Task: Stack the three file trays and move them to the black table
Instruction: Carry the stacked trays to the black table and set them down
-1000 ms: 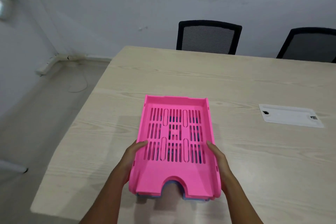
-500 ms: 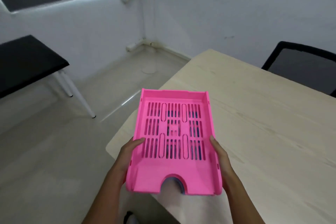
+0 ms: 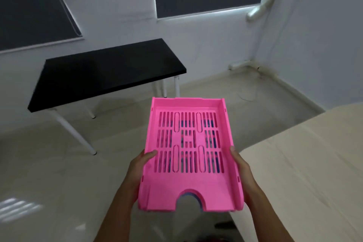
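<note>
Both hands are on the stack of slotted plastic file trays, bright pink one on top [image 3: 189, 153], held up in the air over the pale floor: left hand [image 3: 140, 165] wrapped round the left wall with the thumb over the rim, right hand [image 3: 240, 165] clamped on the right wall the same way. You can just see bits of blue through the slots and the front cutout, but how many trays sit underneath I can't tell. The black rectangular table with white legs [image 3: 106, 72] is well ahead by the wall, and the light wood table [image 3: 304, 163] is just off to the right
</note>
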Motion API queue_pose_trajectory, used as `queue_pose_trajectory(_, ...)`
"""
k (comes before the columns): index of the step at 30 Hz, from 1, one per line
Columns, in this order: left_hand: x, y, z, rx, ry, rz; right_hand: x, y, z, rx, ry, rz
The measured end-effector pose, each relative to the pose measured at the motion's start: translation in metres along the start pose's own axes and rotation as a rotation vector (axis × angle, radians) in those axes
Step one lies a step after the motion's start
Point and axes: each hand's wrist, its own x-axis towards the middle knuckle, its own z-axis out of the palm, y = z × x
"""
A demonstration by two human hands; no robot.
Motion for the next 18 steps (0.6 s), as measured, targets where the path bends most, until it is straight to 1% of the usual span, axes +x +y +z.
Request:
queue_pose_trajectory(4, 0.018, 0.014, -0.046, -0.051, 0.086, 0.004, 0.050, 0.004, 0.044, -0.070, -0.057, 0.051)
queue_pose_trajectory(10, 0.069, 0.051, -0.090, -0.100, 0.161, 0.030, 0.130, -0.008, 0.101, -0.034, -0.128, 0.083)
queue_pose_trajectory(14, 0.129, 0.096, -0.113, -0.083, 0.170, 0.060, 0.202, -0.033, 0.140, -0.036, -0.151, 0.077)
queue_pose_trajectory(18, 0.191, 0.156, -0.138, -0.073, 0.199, 0.098, 0.284, -0.067, 0.187, -0.047, -0.192, 0.066)
